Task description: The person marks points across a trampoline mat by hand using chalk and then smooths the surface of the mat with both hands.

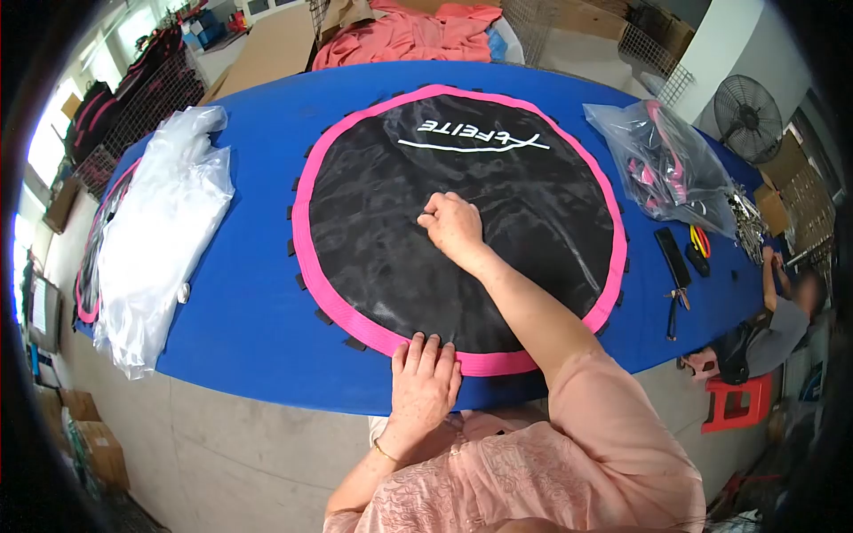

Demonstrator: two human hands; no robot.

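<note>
A round black trampoline mat [382, 240] with a pink border and small black tabs around its edge lies flat on the blue-covered table [240, 311]. White lettering [484, 133] appears upside down near its far side. My left hand [426, 380] rests on the near pink border, fingers stretched out flat over it. Over the middle of the mat is my right hand [455, 229], its fingers curled together in a pinch. Whatever those fingers might hold is too small or hidden to make out.
Clear plastic bags [164, 240] cover another pink-edged mat at left. At right lie a bag with pink pieces [657, 169], a black phone-like object [673, 258], yellow-and-red-handled tool [699, 244] and metal parts [748, 222]. A fan [746, 115] and a seated person [782, 329] are beyond.
</note>
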